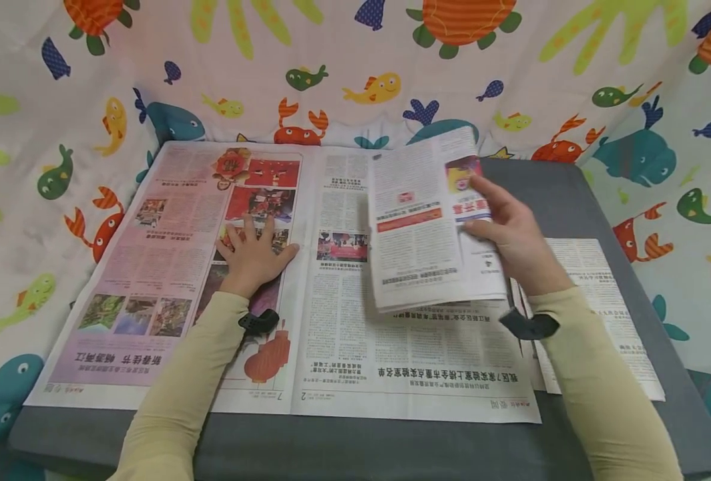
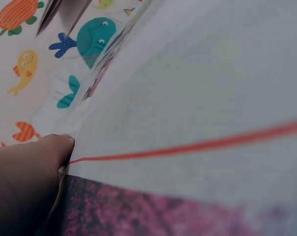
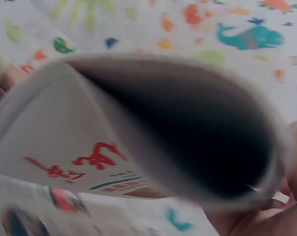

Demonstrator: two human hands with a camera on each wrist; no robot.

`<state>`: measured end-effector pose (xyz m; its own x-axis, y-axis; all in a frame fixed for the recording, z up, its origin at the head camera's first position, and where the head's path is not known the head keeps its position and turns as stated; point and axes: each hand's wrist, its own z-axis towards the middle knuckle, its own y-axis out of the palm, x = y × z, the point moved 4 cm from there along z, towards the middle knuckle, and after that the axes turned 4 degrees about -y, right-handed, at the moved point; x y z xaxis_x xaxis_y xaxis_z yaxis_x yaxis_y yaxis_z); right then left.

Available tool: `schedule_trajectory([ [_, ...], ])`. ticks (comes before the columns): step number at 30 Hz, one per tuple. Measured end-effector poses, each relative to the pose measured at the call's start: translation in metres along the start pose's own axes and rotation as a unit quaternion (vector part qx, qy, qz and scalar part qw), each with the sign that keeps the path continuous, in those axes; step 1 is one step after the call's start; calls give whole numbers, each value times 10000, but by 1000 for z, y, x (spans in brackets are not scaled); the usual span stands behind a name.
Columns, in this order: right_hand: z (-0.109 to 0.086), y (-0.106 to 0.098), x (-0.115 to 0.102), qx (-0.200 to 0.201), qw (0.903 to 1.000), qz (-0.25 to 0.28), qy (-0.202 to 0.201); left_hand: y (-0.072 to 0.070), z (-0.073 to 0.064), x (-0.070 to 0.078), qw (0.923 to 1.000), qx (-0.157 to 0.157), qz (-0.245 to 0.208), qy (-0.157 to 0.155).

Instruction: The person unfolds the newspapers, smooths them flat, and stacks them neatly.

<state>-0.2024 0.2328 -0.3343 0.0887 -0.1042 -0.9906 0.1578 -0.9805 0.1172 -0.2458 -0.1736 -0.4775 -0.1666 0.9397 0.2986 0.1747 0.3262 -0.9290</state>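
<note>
A newspaper (image 1: 343, 347) lies spread out flat, its left half tinted pink and purple with photos. My left hand (image 1: 256, 260) rests on that left half, palm down with the fingers spread. In the left wrist view its thumb (image 2: 45, 155) touches the printed sheet. My right hand (image 1: 514, 237) grips a folded newspaper (image 1: 415, 247) by its right edge, thumb on the near face, above the spread sheet's right half. The right wrist view shows the folded newspaper (image 3: 45, 118) bowed, with a dark hollow between its layers. Some right-hand fingers are hidden behind it.
More newsprint (image 1: 601, 300) lies at the right, partly under my right forearm. Everything sits on a dark grey table (image 1: 553, 200). A cloth (image 1: 253, 73) printed with sea animals hangs behind and at both sides.
</note>
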Motion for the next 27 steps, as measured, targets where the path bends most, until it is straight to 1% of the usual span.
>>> schedule_trajectory([
  [2,15,24,11,-103,9998,136,123,2,1,0,10000,-15,35,-6],
  [5,33,53,28,-209,9992,241,249,5,2,3,10000,-55,59,10],
  [8,45,73,46,-204,9989,288,320,6,3,6,10000,-51,38,18],
  [10,50,81,62,-188,9988,220,404,6,3,8,10000,-26,33,23],
  [13,54,88,89,-199,9979,134,596,6,2,8,10000,8,37,30],
  [15,55,88,108,-209,9968,74,771,5,2,8,10000,21,56,39],
  [18,56,88,126,-233,9956,29,912,3,1,6,9999,32,96,19],
  [20,56,88,132,-279,9952,-41,932,2,1,4,9999,48,114,-7],
  [22,57,90,134,-375,9955,-136,861,2,1,2,9999,63,123,-36],
  [25,58,92,134,-527,9946,-337,831,1,2,-1,9999,73,123,-59],
  [27,57,91,133,-601,9933,-566,809,1,2,-2,9999,69,112,-64],
])
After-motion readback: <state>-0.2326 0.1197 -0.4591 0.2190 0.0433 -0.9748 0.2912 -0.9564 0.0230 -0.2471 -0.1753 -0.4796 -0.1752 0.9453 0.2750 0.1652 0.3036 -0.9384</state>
